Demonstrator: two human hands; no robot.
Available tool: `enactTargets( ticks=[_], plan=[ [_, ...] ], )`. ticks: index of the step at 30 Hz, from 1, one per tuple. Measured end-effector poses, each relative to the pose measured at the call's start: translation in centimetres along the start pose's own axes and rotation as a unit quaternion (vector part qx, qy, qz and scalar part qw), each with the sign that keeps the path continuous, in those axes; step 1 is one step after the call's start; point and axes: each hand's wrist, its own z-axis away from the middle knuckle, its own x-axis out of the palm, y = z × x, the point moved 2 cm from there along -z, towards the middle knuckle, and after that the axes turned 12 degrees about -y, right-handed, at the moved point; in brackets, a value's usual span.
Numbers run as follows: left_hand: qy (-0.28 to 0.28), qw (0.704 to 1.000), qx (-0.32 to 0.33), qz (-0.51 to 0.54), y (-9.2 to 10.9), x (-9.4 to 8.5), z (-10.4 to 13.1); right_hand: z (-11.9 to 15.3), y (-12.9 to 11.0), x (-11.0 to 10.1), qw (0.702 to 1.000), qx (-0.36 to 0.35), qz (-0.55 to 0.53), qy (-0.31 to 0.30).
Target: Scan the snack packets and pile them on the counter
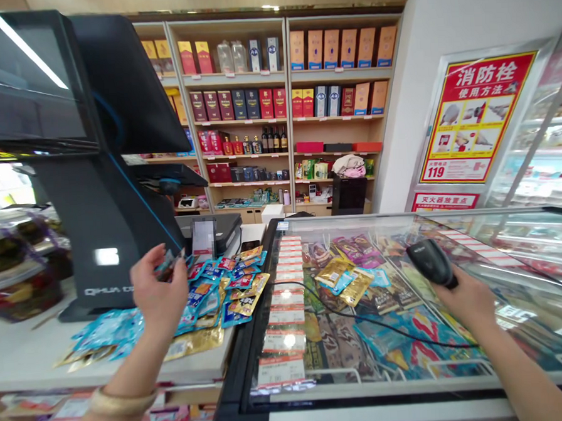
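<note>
My right hand is closed around the handle of a black barcode scanner, held above the glass top of a chest freezer. Its black cable curves leftward across the glass. My left hand, with a bangle on the wrist, is raised over the counter. Thumb and fingers pinch what looks like a small packet, mostly hidden. Beneath and beside that hand lies a pile of blue, red and gold snack packets. Several gold and blue packets rest on the freezer glass below the scanner.
A black cash register with screens stands on the left counter, beside tubs of food. A phone-like screen is behind the packets. Shelves of boxes and bottles line the back; a red-and-yellow poster hangs right.
</note>
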Motion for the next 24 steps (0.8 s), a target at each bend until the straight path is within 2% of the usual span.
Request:
enactTargets(
  ticks=[3, 5, 8, 10, 14, 17, 20, 24],
  plan=[
    [0.039, 0.993, -0.038, -0.108, -2.3, -3.3, -2.3, 0.0, -2.6, 0.1, 1.0, -0.016, -0.003, 0.01],
    [0.023, 0.984, -0.092, -0.15, -3.6, -4.4, -3.3, 0.1, -4.6, 0.3, 0.999, -0.044, -0.012, 0.025],
    [-0.037, 0.969, -0.169, -0.176, -4.9, -4.9, -3.9, 0.1, -7.6, 0.8, 0.996, -0.08, -0.025, 0.028],
    [-0.068, 0.96, -0.197, -0.189, -5.3, -4.9, -4.1, 0.1, -9.3, 1.1, 0.994, -0.103, -0.04, 0.021],
    [-0.111, 0.947, -0.213, -0.213, -5.5, -4.8, -4.2, 0.2, -12.0, 1.8, 0.99, -0.126, -0.065, 0.008],
    [-0.123, 0.947, -0.214, -0.204, -5.5, -4.8, -4.3, 0.7, -13.0, 2.5, 0.987, -0.136, -0.087, 0.003],
    [-0.1, 0.956, -0.206, -0.186, -5.3, -4.9, -4.5, 1.4, -13.2, 3.0, 0.983, -0.147, -0.109, 0.0],
    [-0.012, 0.963, -0.193, -0.186, -4.5, -5.6, -4.7, 2.1, -12.8, 3.2, 0.982, -0.15, -0.116, -0.014]
  ],
)
